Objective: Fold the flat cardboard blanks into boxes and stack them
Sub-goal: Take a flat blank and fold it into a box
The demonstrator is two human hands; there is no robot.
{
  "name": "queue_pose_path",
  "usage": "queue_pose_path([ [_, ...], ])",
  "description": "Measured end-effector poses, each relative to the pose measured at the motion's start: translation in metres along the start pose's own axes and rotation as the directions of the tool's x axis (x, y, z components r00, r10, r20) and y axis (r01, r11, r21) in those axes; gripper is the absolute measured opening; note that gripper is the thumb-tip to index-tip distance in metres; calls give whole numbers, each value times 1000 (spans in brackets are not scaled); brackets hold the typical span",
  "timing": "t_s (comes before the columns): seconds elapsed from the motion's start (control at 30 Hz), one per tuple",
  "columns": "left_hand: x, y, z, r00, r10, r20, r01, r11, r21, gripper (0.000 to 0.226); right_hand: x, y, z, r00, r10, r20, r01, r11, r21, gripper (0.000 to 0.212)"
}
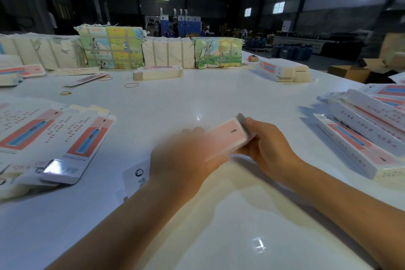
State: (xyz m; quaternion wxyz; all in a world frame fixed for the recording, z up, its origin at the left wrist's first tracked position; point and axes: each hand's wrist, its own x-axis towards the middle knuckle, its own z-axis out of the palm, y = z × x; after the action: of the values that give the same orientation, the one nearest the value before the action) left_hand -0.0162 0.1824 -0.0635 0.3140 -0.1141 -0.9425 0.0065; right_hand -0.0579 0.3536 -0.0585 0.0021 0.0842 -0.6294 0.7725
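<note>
White glossy table [166, 103] bearing flat blanks [57, 136] at left, folded boxes [370, 125] at right, strapped bundles [111, 47] along the far edge, scattered rubber bands [131, 85].

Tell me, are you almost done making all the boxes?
Not yet. Some folded boxes already lie piled on the right. Both hands, the left hand blurred and the right hand, hold one pink box being shaped. Flat blanks on the left and a far stack of blanks remain unfolded.
</note>
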Motion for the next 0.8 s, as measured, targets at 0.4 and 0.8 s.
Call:
queue_pose_path([
  [0.4,4,0,0,996,54,-72,-55,998,-12,65,5,-1,-9,994,99,45,-107,968,226,38],
  [0.8,5,-6,0,980,159,-121,-144,982,122,65,0,-3,-3,998,38,-42,-35,998,59,45],
])
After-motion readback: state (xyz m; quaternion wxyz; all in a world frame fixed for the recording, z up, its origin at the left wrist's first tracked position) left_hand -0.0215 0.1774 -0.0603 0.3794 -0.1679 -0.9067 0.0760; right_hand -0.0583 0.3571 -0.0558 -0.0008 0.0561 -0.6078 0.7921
